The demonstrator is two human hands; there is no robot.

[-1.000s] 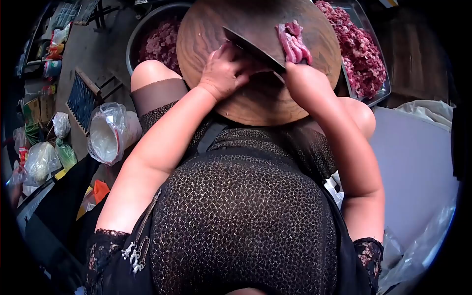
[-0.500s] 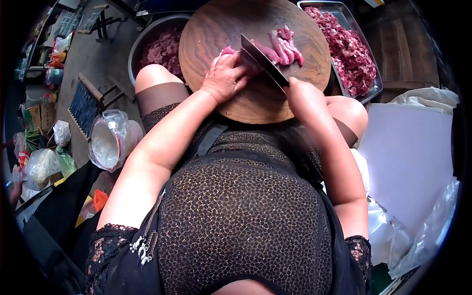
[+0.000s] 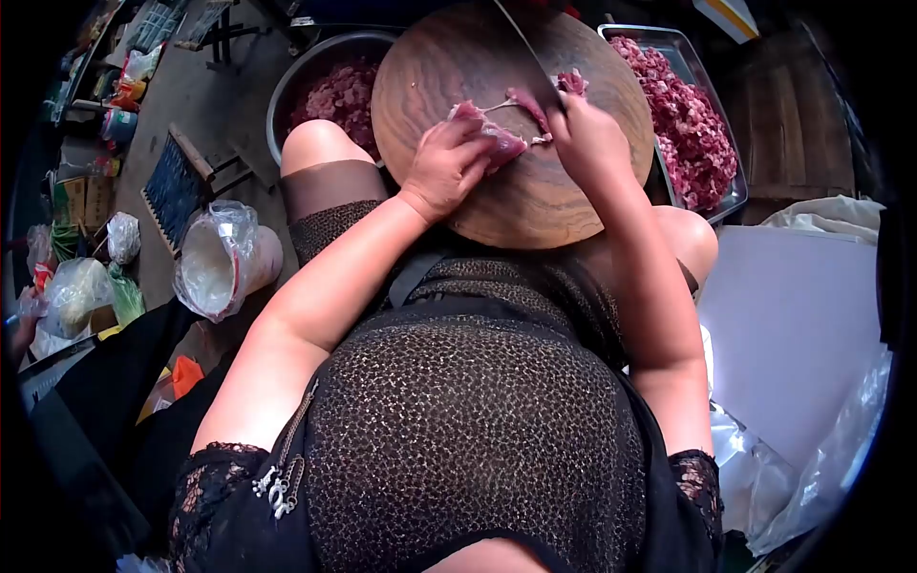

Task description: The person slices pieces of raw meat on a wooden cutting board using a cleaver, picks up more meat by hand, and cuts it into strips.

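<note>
My left hand (image 3: 445,167) is closed over a piece of raw meat (image 3: 504,150), pressing it to the round wooden chopping block (image 3: 521,210). My right hand (image 3: 590,141) grips a knife (image 3: 535,62) with a wide dark blade, its far end running out at the top edge. The handle is hidden in my fist. A thin pale strand joins the held piece to a narrow meat strip (image 3: 532,108) beside the blade. More cut meat (image 3: 572,82) lies just beyond my right hand, partly hidden by the knife.
A metal bowl (image 3: 278,100) of cut meat stands left of the block. On the right is a metal tray (image 3: 737,196) heaped with chopped meat (image 3: 683,124). A plastic-lined bucket (image 3: 212,267) and a folding stool (image 3: 177,196) stand on the left floor.
The knife has moved away from me, toward the block's far side, with my right hand. The cut slices have shifted and spread, and the meat under my left hand shows more.
</note>
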